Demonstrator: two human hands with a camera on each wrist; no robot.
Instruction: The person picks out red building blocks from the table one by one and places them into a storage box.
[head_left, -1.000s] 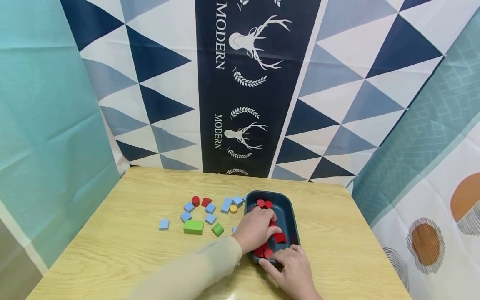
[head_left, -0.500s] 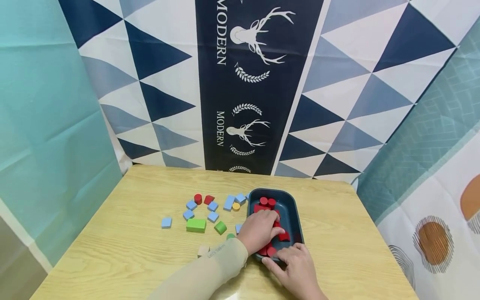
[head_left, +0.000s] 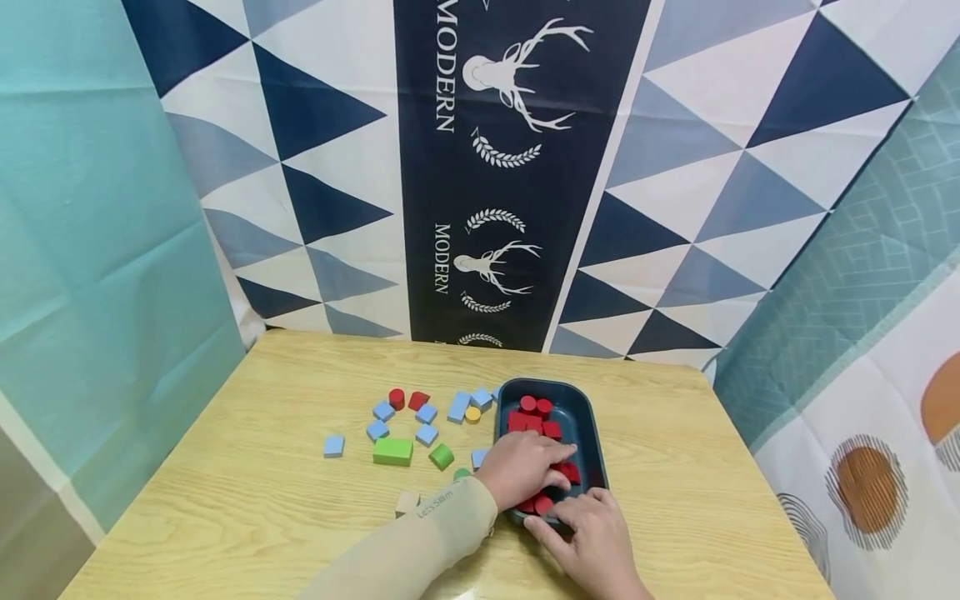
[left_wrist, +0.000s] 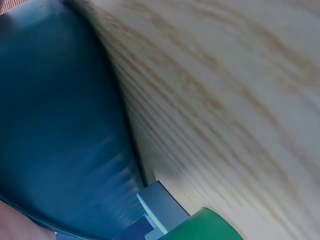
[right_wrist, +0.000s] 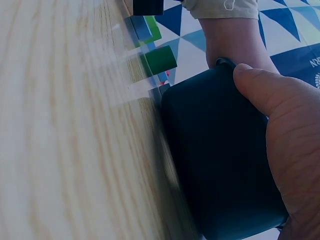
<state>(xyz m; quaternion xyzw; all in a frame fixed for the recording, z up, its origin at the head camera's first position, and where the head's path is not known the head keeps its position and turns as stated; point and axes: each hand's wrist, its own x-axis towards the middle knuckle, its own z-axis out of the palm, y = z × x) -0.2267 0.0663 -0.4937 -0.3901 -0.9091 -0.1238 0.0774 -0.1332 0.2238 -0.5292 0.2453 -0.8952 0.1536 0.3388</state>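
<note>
A deep dark-blue tray (head_left: 581, 417) with rounded corners holds several red blocks (head_left: 528, 404). My left hand (head_left: 521, 467) reaches over its left side and down inside; index finger and thumb are spread apart close to red blocks, and the other fingers are hidden. My right hand (head_left: 588, 533) grips the near right corner of the tray, thumb on the outer wall and fingers over the rim. In the right wrist view the thumb (right_wrist: 255, 82) lies at the rim. The left wrist view shows the tray wall (left_wrist: 65, 125) close up.
Left of the tray lie several light-blue blocks (head_left: 427, 434), a long green block (head_left: 392, 452), a green half-round block (head_left: 441, 456) and a yellow disc (head_left: 472, 414). Two red blocks, one a cylinder (head_left: 397, 399), lie farther back. A plain wooden block (head_left: 407, 503) sits by the left sleeve.
My left hand has shifted slightly nearer me inside the tray, its index finger now stretched rightward, uncovering more red blocks. My right hand keeps its hold on the tray. The head view has tilted slightly.
</note>
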